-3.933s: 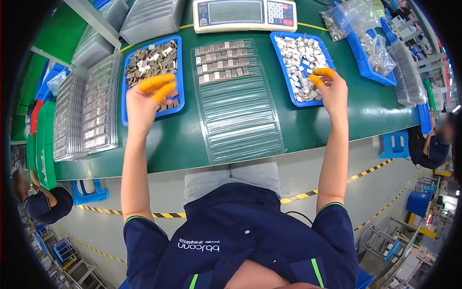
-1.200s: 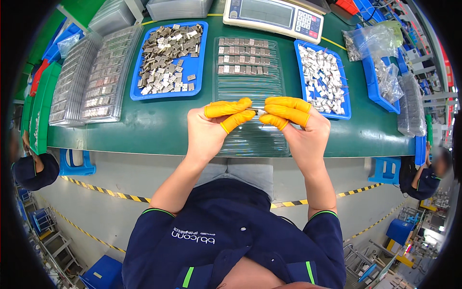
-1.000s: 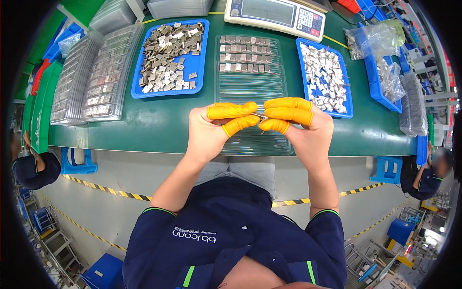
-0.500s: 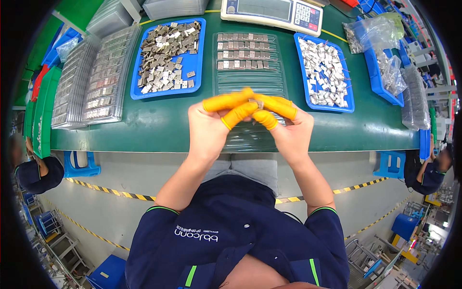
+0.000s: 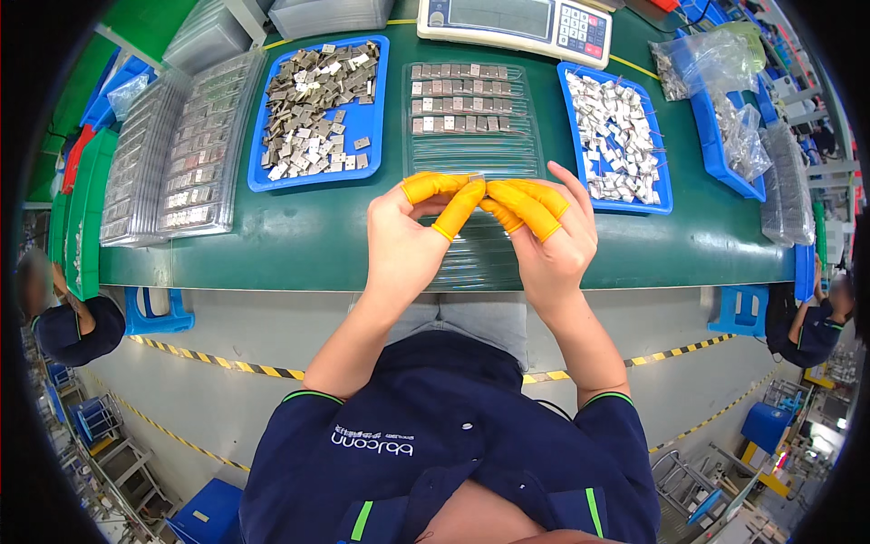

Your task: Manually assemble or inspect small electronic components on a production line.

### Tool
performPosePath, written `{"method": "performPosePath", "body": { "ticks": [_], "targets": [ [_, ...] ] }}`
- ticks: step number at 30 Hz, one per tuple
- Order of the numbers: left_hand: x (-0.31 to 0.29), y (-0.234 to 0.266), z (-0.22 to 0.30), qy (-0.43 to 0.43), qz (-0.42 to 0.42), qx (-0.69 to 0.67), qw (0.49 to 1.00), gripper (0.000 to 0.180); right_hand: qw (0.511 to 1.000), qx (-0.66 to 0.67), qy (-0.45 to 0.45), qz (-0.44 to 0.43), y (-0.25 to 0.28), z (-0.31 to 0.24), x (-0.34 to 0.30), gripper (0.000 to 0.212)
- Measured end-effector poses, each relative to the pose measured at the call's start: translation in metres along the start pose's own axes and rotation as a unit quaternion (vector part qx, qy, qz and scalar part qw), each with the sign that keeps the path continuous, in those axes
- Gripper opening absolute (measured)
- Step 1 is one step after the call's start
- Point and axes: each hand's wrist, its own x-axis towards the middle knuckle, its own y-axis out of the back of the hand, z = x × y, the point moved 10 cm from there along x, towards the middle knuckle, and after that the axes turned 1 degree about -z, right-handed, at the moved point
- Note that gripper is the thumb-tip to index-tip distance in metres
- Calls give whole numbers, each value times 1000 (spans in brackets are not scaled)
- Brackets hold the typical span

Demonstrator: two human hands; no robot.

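Observation:
My left hand (image 5: 406,234) and my right hand (image 5: 555,243), with yellow finger cots on several fingers, meet above the near part of a clear plastic tray (image 5: 471,150). Their fingertips pinch a small metal USB connector piece (image 5: 478,177) between them, mostly hidden by the fingers. Rows of similar metal pieces (image 5: 459,88) lie in the far part of that clear tray. To the left, a blue tray (image 5: 255,172) holds many loose metal connector shells (image 5: 313,113). A blue tray (image 5: 669,195) at the right holds small white parts (image 5: 616,136), some with thin metal ends.
Stacked clear trays with filled rows (image 5: 204,154) stand at the left, beside a green bin (image 5: 86,227). A scale (image 5: 517,27) sits at the back. Plastic bags (image 5: 739,127) lie in a blue bin (image 5: 711,150) at right. Co-workers (image 5: 77,322) sit at both sides.
Both hands stay together over the tray. The fingertips have closed further around the metal piece, now covering most of it, and a right finger has lifted outward.

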Motion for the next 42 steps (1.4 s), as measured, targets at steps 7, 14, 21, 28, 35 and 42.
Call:
{"method": "performPosePath", "body": {
  "ticks": [7, 14, 21, 28, 35, 42],
  "targets": [
    [-1, -9, -28, 92, -26, -194, 976, 19, 817, 408, -407, -2, -40, 68, -42, 25],
    [2, -13, -32, 90, -29, -117, 989, 17, 723, 529, -445, -6, -58, 73, -51, 19],
    [24, -30, 16, -63, -262, 171, 948, 17, 825, 425, -272, -252, -55, 58, -21, 15],
    [57, -34, 4, -10, -206, 162, 965, 15, 878, 322, -297, -195, -45, 94, 20, 25],
    [89, -30, -19, 36, -131, 30, 990, 19, 996, 48, -25, -72, -20, 69, 53, 29],
    [96, -45, -12, 38, -165, 20, 985, 27, 996, -62, 39, -58, -13, 69, 58, 20]
  ]
}}
